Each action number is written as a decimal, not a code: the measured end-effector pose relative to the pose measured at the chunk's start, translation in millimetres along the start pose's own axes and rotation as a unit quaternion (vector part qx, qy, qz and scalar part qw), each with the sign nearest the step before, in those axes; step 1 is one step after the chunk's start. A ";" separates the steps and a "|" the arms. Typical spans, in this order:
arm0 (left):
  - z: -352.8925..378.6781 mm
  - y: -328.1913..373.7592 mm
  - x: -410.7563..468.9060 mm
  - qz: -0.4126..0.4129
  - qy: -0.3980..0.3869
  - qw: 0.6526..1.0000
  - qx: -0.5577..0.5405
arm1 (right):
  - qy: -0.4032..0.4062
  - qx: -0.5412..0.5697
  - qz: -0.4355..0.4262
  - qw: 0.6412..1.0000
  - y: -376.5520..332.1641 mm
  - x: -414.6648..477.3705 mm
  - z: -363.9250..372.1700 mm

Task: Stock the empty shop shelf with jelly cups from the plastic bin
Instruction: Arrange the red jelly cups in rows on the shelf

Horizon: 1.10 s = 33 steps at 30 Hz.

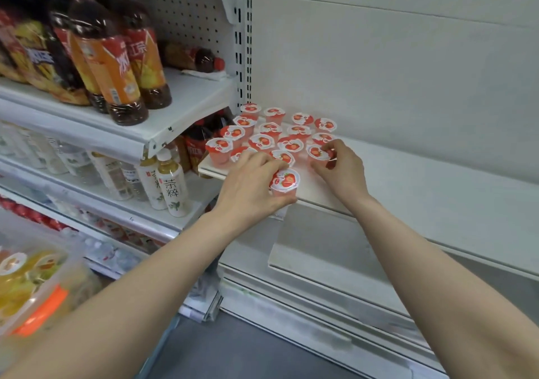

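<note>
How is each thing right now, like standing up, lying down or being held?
Left hand: grips front jelly cup at the shelf edge.
Right hand: pinches second jelly cup.
Other jelly cups: upright, sealed, in rows.
Shelf: partly filled.
Plastic bin: holds yellow cups.
Dark bottle: lying down.

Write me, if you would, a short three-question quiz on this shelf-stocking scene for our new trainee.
1. True or false: the left hand grips the front jelly cup at the shelf edge.
2. The right hand holds: A a bottle, B a row cup, C nothing.
3. Fill in: the plastic bin shows at the view's lower ____.
Key: 1 true; 2 B; 3 left.
</note>
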<state>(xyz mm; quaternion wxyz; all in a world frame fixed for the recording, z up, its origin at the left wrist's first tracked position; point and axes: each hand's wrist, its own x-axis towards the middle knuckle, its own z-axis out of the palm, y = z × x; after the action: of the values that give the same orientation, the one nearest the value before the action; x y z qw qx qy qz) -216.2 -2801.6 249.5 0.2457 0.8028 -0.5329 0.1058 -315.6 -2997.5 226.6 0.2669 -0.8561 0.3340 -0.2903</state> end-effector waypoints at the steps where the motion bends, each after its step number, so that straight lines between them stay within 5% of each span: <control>1: 2.5 1.7 3.3 0.004 0.002 1.000 0.004 | -0.003 -0.003 -0.007 1.000 0.8 1.2 0.7; 10: 29.7 24.1 41.7 0.020 -0.016 0.999 0.027 | -0.072 -0.128 -0.093 0.985 15.0 6.9 -23.5; 33: -6.3 -9.5 33.0 0.069 -0.011 0.996 0.057 | -0.022 -0.243 -0.171 0.954 -21.3 -15.6 -59.5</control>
<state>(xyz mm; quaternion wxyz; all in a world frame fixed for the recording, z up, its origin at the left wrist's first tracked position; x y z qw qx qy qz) -193.5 -2821.9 266.5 0.1856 0.7778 -0.5831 0.1436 -356.4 -2988.3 276.6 0.0041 -0.9456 0.2369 -0.2228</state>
